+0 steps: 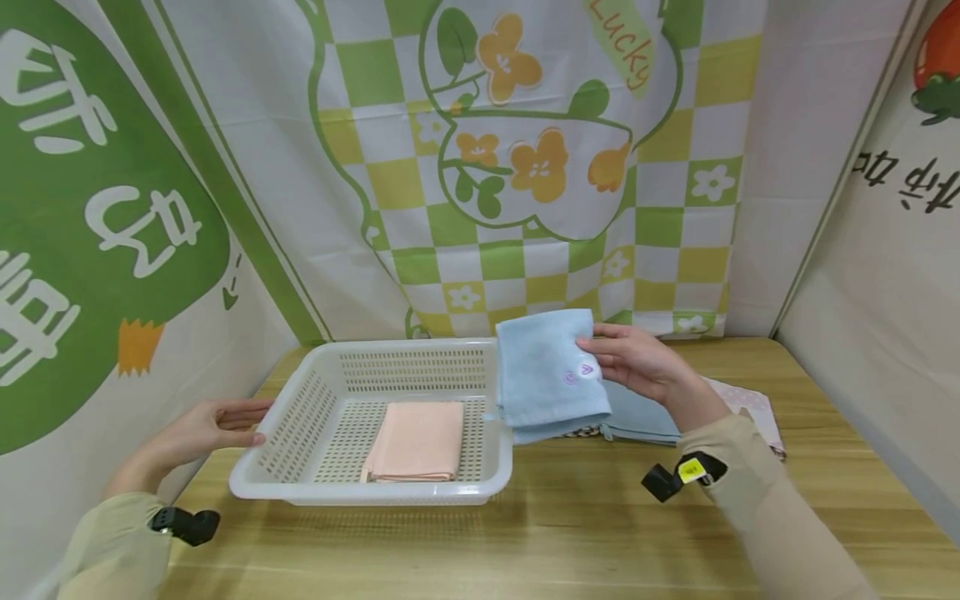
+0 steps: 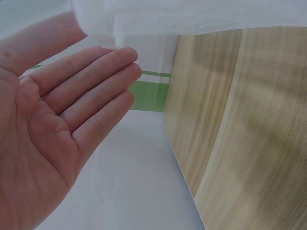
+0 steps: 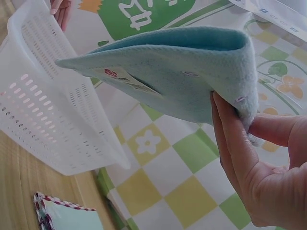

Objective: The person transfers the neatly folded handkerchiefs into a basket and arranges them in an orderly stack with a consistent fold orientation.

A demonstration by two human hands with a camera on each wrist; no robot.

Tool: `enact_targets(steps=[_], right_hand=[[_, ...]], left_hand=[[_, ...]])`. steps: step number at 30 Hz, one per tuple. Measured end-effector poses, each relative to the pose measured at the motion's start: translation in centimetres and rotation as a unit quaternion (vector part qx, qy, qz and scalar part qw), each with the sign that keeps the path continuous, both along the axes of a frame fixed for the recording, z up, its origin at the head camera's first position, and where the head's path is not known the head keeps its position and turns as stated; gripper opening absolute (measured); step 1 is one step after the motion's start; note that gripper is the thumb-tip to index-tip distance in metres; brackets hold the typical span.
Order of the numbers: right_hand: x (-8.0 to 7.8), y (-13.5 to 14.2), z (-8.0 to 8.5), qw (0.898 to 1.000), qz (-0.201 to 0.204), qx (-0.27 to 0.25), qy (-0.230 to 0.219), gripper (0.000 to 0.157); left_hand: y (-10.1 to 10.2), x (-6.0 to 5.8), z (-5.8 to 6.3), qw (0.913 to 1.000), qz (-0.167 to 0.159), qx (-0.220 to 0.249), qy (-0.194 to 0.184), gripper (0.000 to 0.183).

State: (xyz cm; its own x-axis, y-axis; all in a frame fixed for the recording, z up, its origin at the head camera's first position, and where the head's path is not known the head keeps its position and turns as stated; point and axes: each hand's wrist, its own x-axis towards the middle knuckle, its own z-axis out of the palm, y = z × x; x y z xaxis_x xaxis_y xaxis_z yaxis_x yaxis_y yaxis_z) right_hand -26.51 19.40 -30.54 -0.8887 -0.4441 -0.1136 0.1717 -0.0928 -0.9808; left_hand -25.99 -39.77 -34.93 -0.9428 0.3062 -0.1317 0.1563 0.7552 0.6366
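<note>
My right hand (image 1: 637, 362) pinches the edge of a folded light-blue towel (image 1: 547, 367), raised beside the right end of the white plastic basket (image 1: 498, 475). Small purple motifs mark the towel, and a sewn-in label shows on it in the right wrist view. At the basket's left end is my left hand (image 1: 202, 433), its thumb at the rim. In the left wrist view the fingers (image 2: 96, 91) lie straight below the rim. A folded peach towel (image 1: 420, 442) lies on the basket's floor, towards the right.
Behind the right hand, another blue folded towel (image 1: 637, 414) and a pale pink dotted cloth (image 1: 750, 408) lie on the wooden table (image 1: 600, 517). A patterned curtain (image 1: 525, 275) hangs behind the table, with printed walls at both sides.
</note>
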Motion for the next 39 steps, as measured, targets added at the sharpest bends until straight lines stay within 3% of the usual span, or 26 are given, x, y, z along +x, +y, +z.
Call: enact_targets(steps=[15, 26, 39], right_hand=[[-0.6, -1.7, -0.1, 1.0, 0.003, -0.001, 0.007, 0.045], [-1.1, -2.9, 0.0, 1.0, 0.001, 0.023, 0.004, 0.057], [-1.6, -4.5, 0.0, 1.0, 0.015, 0.021, 0.004, 0.052]], left_hand=[[0.0, -0.1, -0.1, 1.0, 0.006, -0.007, -0.004, 0.07], [-0.1, -0.1, -0.2, 1.0, 0.004, -0.005, 0.002, 0.069], [-0.2, -0.1, -0.3, 1.0, 0.006, -0.005, 0.001, 0.07]])
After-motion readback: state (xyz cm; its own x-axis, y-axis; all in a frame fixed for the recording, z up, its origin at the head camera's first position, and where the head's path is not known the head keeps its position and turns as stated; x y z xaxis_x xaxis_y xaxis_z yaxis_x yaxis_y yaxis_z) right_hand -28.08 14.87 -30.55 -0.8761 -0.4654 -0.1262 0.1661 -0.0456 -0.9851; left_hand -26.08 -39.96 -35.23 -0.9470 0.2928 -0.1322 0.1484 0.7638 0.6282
